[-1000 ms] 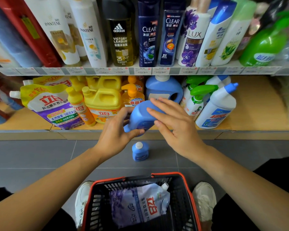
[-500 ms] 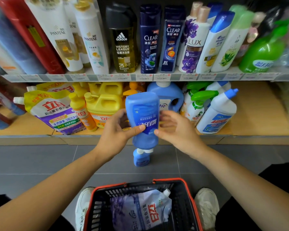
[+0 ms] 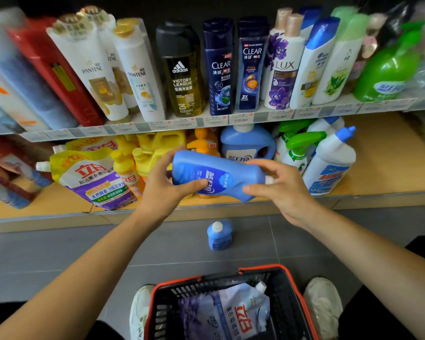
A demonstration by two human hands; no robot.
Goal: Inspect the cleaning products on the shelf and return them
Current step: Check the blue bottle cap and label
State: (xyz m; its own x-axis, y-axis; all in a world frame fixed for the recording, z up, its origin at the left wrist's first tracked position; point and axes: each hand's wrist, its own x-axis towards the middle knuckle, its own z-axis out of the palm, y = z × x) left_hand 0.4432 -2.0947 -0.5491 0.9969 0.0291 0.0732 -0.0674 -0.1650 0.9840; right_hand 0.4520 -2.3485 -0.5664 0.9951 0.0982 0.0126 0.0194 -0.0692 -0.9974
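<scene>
Blue plastic detergent bottle (image 3: 221,173) held horizontal (neck pointing right). Left hand (image 3: 165,190) grips base end, thumb on label; right hand (image 3: 282,190) fingers curled round neck end.

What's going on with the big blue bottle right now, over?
Left hand and right hand both grip large blue bottle, sideways, cap toward right. Not yet back on lower shelf. Underneath, on floor: small blue bottle.
</scene>
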